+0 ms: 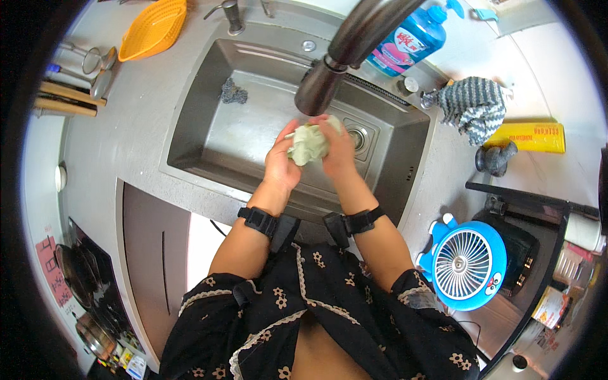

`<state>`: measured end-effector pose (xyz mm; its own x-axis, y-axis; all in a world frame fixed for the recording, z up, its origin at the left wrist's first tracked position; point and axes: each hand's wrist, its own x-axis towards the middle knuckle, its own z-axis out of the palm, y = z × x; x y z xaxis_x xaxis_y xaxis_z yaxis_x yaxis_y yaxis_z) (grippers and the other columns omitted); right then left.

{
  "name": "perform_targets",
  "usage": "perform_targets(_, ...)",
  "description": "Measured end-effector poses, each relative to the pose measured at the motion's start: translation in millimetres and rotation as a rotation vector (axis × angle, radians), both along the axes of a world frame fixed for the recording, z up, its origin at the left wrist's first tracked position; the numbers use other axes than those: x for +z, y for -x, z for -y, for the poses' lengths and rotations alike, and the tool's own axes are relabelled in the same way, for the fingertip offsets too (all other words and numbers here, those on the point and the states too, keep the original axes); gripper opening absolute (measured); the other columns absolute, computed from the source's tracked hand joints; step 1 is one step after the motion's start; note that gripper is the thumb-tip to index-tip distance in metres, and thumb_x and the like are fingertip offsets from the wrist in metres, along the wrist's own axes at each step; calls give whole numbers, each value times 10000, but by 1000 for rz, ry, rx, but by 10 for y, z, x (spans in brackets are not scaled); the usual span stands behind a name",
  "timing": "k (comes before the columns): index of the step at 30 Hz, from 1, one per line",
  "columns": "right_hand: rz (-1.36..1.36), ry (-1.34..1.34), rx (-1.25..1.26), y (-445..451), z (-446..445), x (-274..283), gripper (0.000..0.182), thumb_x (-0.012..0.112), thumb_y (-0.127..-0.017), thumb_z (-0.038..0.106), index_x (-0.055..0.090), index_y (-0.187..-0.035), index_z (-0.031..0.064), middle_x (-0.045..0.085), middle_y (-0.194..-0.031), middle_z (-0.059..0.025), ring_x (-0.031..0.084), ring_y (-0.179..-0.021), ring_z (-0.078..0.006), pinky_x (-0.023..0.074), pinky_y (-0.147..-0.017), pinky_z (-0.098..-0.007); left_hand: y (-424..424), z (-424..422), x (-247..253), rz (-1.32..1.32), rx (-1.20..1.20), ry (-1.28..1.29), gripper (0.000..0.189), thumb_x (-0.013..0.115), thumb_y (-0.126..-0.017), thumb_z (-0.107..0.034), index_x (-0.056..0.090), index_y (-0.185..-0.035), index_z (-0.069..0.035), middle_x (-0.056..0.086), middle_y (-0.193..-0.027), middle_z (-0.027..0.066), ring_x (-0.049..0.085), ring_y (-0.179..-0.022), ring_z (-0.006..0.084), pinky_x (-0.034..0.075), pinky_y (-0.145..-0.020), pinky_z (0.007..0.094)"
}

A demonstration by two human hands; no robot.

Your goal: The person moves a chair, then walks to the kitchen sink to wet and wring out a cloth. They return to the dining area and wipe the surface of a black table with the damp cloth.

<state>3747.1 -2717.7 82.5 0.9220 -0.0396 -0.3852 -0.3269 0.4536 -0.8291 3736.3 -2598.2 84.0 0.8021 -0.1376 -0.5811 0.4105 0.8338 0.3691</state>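
Observation:
Both hands hold a crumpled pale green cloth (308,142) over the stainless steel sink (190,142). My left hand (281,159) grips its left side, and my right hand (338,147) presses on its right side, slightly blurred. Just above them hangs the dark spout head of the faucet (316,90); no water can be made out. The round drain (357,137) lies to the right of my right hand. A grey scouring pad (233,91) rests on the sink floor at the back left.
Behind the sink stand a soap dispenser (232,19) and a blue detergent bottle (408,40). A striped cloth (475,107), a yellow box (532,137), a stone mortar (494,159) and a blue fan (468,266) are at the right. A yellow basket (154,28) lies at the upper left.

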Motion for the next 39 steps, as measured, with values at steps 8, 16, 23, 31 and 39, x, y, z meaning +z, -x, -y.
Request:
perform_targets(8,645,1148,70,69,-281,-30,198,682,-791,269,694,-909,110,629,-1083,-90,593,-974,-304,449,-869,-329,160,101,-93,-31,-143,88,413,368,-983,-334,441,-1300,-80,513,-1291,94,509,-1174,224,407,-1002,415)
perform_targets(16,215,1221,-14,244,-918,-524,376,601,-827,398,624,-1150,206,466,-1314,-169,388,-1220,-455,218,-992,-647,192,-14,-120,150,-51,239,478,370,-981,-397,373,-1366,-113,442,-1375,69,465,-1226,249,383,-1027,392)
perform_targets(23,279,947,218,-132,-79,-249,346,587,-862,350,640,-1160,184,529,-1290,-159,424,-1249,-363,311,-1049,-482,200,163,-153,-124,-115,80,405,445,-968,-334,457,-1309,-114,559,-1249,61,520,-1168,205,412,-1001,389)
perform_targets(31,421,1032,248,-14,-260,-200,365,552,-885,350,606,-1211,195,490,-1339,-147,404,-1259,-374,295,-1061,-474,131,12,-283,-37,-158,64,437,473,-959,-330,452,-1303,-62,552,-1266,77,520,-1176,236,406,-1012,391)
perform_targets(39,763,1172,315,259,-511,337,321,585,-857,369,657,-1121,201,507,-1325,-129,381,-1284,-343,294,-1063,-453,171,-99,-231,269,-119,328,386,410,-986,-311,463,-1288,-75,562,-1216,91,548,-1118,245,457,-945,409)
